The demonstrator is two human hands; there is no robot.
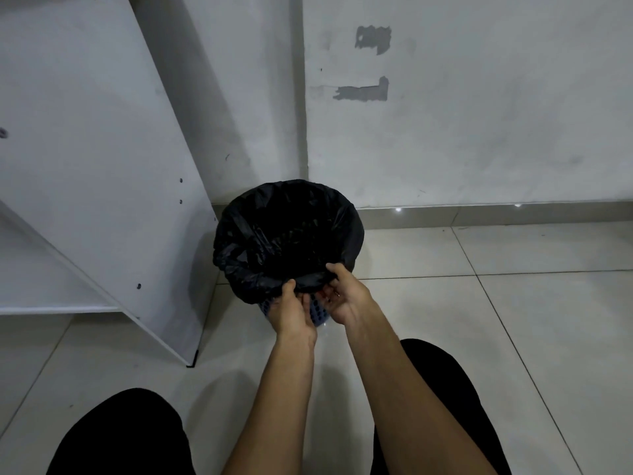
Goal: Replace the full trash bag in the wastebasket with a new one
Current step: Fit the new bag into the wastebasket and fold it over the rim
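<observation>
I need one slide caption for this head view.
Both hands, left hand and right hand, grip black bag at wastebasket rim.

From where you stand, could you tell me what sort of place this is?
Probably a plain indoor room corner: tiled floor, scuffed painted wall, a white shelving unit, and a bag-lined wastebasket.

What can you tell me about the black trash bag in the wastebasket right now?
The black trash bag is thin, glossy, crinkled plastic lining the blue perforated wastebasket, mouth open and folded over the rim all round. Its inside is too dark to show any contents. The left hand and right hand both grip the folded edge at the near rim.
</observation>
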